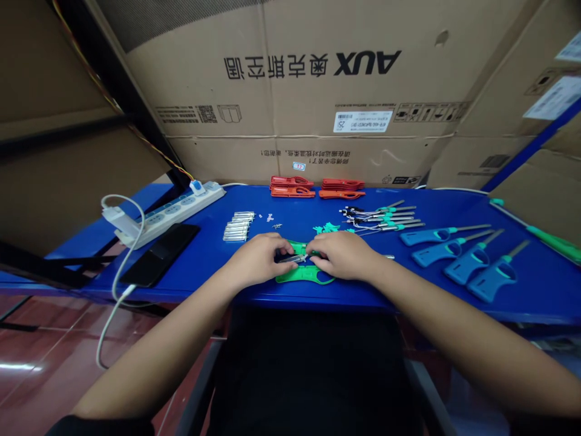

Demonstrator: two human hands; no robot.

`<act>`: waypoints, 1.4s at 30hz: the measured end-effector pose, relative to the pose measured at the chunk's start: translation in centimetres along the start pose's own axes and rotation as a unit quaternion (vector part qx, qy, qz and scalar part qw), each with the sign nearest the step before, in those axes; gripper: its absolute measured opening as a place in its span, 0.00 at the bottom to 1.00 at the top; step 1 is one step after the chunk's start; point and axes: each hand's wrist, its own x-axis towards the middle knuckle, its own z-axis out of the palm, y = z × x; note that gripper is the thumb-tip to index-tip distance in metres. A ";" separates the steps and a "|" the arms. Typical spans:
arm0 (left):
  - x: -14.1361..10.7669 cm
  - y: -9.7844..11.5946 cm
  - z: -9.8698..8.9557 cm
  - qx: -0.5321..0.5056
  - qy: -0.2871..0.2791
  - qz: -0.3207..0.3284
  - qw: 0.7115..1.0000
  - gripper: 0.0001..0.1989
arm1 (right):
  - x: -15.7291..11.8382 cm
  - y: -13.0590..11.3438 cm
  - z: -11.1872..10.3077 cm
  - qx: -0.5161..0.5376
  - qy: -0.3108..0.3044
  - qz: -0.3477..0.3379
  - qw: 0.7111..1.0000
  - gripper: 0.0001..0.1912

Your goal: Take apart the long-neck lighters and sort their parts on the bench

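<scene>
Near the front edge of the blue table lies a green plastic shell half (299,274). Just behind it, a second green shell half (298,247) sits between my hands. My left hand (262,259) pinches a clear tube-like part (293,259) at the left of the shells. My right hand (342,254) has its fingertips pressed together over the right end of the rear shell; whatever they hold is too small to name. A metal rod end (389,257) shows to the right, beyond my right hand.
Clear tubes (236,227), red shells (293,186), teal pieces (327,228) and wired metal rods (385,218) lie behind my hands. Blue lighters (467,257) are at the right. A black phone (160,255) and a white power strip (175,212) are at the left. Cardboard (295,97) stands behind.
</scene>
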 end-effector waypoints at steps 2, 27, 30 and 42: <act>0.2 -0.1 0.2 0.005 -0.004 0.008 1.000 0.09 | 0.3 -0.1 0.1 0.004 -0.003 0.006 1.000 0.10; -2.5 -1.1 -2.8 -0.027 0.030 0.004 0.999 0.11 | -0.7 0.7 1.4 0.062 0.049 0.032 0.996 0.07; -3.5 -0.6 -2.5 0.023 0.092 0.036 0.995 0.10 | -0.7 0.3 0.7 0.087 0.073 0.039 0.993 0.08; -5.7 1.8 -1.5 -0.056 0.049 0.008 0.997 0.11 | -0.8 -4.0 -1.1 -0.081 0.101 -0.147 0.981 0.18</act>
